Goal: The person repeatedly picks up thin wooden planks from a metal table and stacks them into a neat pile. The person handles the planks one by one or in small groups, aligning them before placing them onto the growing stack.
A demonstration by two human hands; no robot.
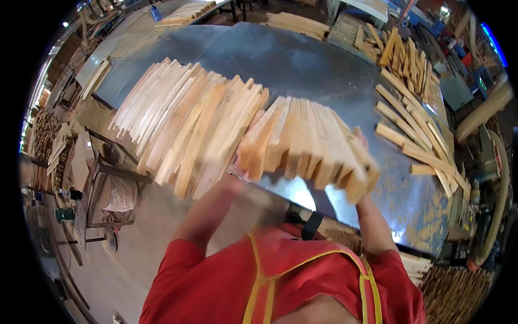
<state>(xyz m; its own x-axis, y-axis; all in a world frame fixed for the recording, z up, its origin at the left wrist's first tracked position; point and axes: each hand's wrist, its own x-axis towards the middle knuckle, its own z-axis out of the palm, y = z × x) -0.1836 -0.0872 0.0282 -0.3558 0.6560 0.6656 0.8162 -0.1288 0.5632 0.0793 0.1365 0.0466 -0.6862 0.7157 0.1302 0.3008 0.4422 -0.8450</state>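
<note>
Between my two hands is a row of wooden strips (310, 135), pressed side by side, their near ends uneven and tilted toward me. My left hand (241, 166), in what looks like a pale reddish glove, grips the row's left side. My right hand (362, 139) clasps the opposite side, mostly hidden behind the outermost strip, with fingertips showing beyond it. To the left of the held row, touching or nearly touching it, a wider row of loose strips (181, 116) lies across the table. Some blur softens the hands and strip ends.
The dark metal-topped table (243, 51) spreads ahead. At right lie scattered strips (418, 132), with a heap of short pieces (407, 59) behind. A blue bottle (156, 13) stands far left. A metal-framed stand (110, 186) is at left, and a ribbed hose (483, 113) runs at right.
</note>
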